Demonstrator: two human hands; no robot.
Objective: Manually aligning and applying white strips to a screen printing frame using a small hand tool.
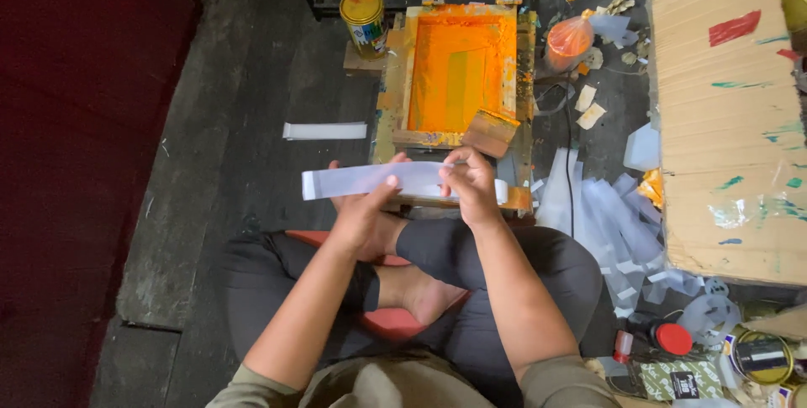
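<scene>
A long white plastic strip [370, 179] is held level above the person's crossed legs, just in front of an orange-inked screen-printing frame [458, 72]. The left hand [363, 206] grips it from below with the thumb on top, while the right hand [471, 183] pinches its right end. A pile of similar strips [601, 215] lies to the right beside a cardboard box [727, 122]; a yellow tin [363, 20] stands left of the frame.

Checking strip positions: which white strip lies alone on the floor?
The short white strip left of the orange printing frame; another is in both hands, the rest heaped at right.
</scene>
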